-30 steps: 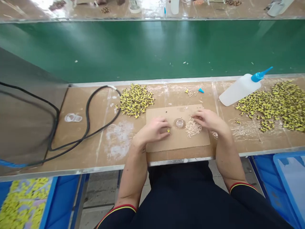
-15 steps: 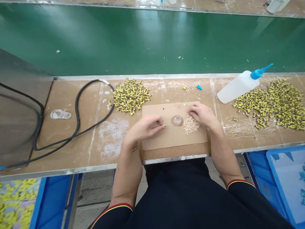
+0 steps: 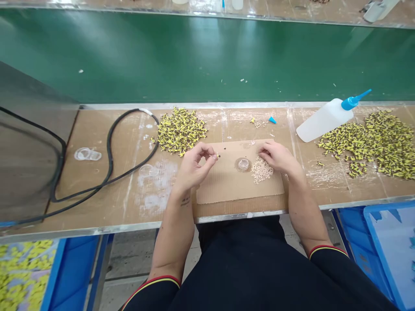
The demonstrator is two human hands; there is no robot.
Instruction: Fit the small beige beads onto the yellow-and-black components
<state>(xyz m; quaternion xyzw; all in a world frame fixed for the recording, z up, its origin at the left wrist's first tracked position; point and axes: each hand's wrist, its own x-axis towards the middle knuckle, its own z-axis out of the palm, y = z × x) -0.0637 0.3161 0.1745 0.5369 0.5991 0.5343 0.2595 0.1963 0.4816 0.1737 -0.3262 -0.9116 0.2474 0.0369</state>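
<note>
My left hand (image 3: 198, 166) is raised over the left side of a cardboard sheet (image 3: 223, 190), thumb and forefinger pinching a small yellow-and-dark piece (image 3: 218, 155). At the sheet's right side my right hand (image 3: 275, 154) has its fingertips pressed together at the upper edge of a pile of tiny cream pieces (image 3: 262, 170). Whatever those fingertips hold is too small or hidden to tell. Between the hands sits a small round clear dish (image 3: 243, 164). A tiny dark bit (image 3: 225, 148) lies near the sheet's far edge.
Behind my left hand is a heap of yellow-and-dark pieces (image 3: 181, 131); a larger heap (image 3: 389, 144) spreads at the right. A white squeeze bottle (image 3: 324, 120) with a blue nozzle leans there. A black cable (image 3: 110, 151) loops at left. A blue cap (image 3: 272, 120) lies behind the sheet.
My left hand has lifted and moved away from me, toward the far left of the sheet, still pinching the small piece. My right hand stays by the cream pile. The view has shifted slightly.
</note>
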